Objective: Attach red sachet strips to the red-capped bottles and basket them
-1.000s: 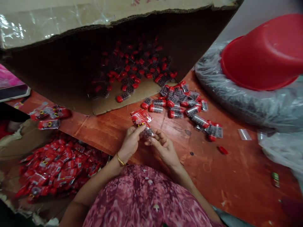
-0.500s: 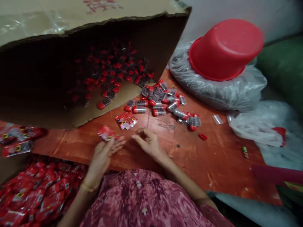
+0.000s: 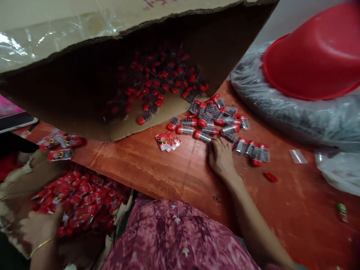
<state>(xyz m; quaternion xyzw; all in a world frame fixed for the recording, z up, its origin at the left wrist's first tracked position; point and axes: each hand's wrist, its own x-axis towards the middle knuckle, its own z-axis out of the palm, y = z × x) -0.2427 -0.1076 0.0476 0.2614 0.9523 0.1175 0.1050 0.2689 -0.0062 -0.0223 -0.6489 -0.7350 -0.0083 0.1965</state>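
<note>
My right hand [image 3: 221, 156] lies on the red-brown table [image 3: 168, 172], fingers stretched forward and touching the near edge of a heap of small clear tubes with red caps [image 3: 213, 120]. It holds nothing that I can see. My left hand [image 3: 39, 227], blurred and wearing a thin bangle, hangs over the low carton of filled red packets [image 3: 81, 195] at lower left; its fingers are smeared. A small stack of flat red packets [image 3: 168, 141] lies on the table between the two hands.
A big cardboard box [image 3: 70, 108] lies tipped on its side at the back, with more tubes [image 3: 160, 80] spilling out. At right, an upturned red basin [image 3: 315, 56] rests on a plastic bag [image 3: 281, 116]. A loose red cap [image 3: 271, 177] and a clear sachet [image 3: 298, 156] lie nearby.
My left hand carried a filled packet from the table's middle down left to the carton. My right hand moved forward and right to the heap of tubes.
</note>
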